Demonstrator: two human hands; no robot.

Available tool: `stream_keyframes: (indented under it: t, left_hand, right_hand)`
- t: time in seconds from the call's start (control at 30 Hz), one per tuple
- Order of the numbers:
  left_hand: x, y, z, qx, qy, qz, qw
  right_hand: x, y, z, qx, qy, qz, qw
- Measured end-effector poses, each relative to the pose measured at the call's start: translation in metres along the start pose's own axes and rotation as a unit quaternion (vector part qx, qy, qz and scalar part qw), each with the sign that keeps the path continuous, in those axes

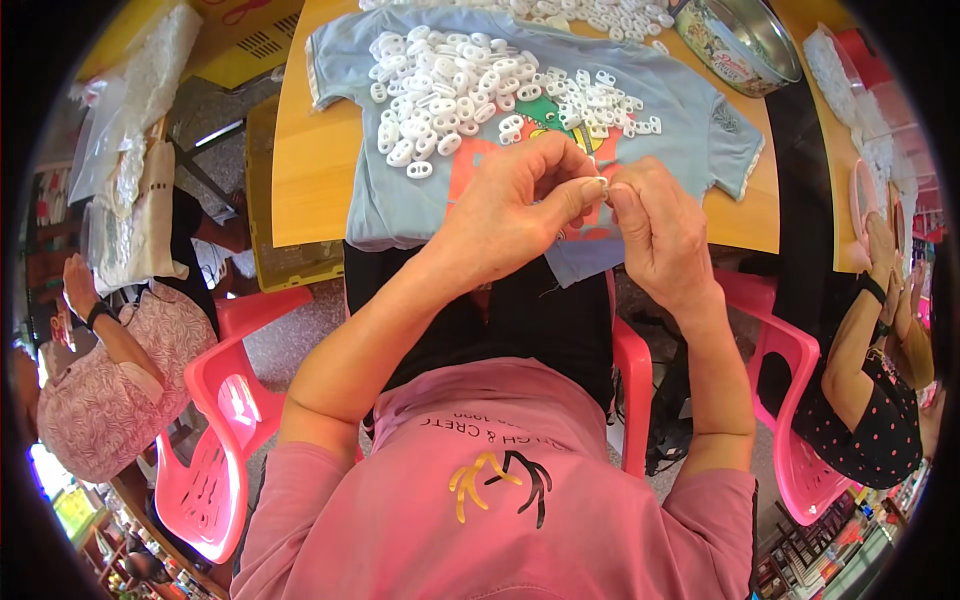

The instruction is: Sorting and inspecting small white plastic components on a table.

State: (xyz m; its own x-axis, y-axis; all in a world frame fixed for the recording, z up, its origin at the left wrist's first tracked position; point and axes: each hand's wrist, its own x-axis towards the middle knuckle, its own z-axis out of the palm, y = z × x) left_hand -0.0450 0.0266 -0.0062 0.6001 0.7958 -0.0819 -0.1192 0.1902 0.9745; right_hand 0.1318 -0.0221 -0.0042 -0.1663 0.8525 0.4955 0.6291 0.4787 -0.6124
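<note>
My left hand [515, 205] and my right hand [662, 228] meet over the near edge of a light blue T-shirt [400, 205] spread on the table. Between their fingertips is a small white plastic piece [602, 183], pinched from both sides; fingers cover most of it. Just beyond my left hand lies a large pile of white oval plastic pieces with two holes [440, 85]. Smaller white two-holed plastic pieces [595, 103] form a second heap to its right, beyond both hands, on the shirt's printed picture.
The wooden table [315, 190] carries more white pieces [600, 15] along its far side. A round metal tin [745, 45] stands at the far right. Pink plastic chairs [225, 415] flank me. Other people sit at left [120, 370] and right [865, 410]. A yellow crate [265, 240] is at left.
</note>
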Motion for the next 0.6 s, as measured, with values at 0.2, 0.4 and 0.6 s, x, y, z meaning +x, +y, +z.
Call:
stream_keyframes:
  t: [0.2,0.4,0.6]
  left_hand:
    - [-0.012,0.006,-0.002,0.005,-0.017,-0.001,1.0]
    - [-0.025,0.011,0.001,-0.019,0.013,0.006,1.0]
    - [-0.034,0.016,-0.011,-0.011,-0.006,-0.004,1.0]
  right_hand:
    - [0.005,-0.003,-0.007,-0.036,-0.045,-0.093,0.994]
    - [-0.001,-0.009,0.008,0.01,-0.001,-0.109,0.994]
    - [0.005,-0.019,0.018,0.042,0.01,-0.089,0.995]
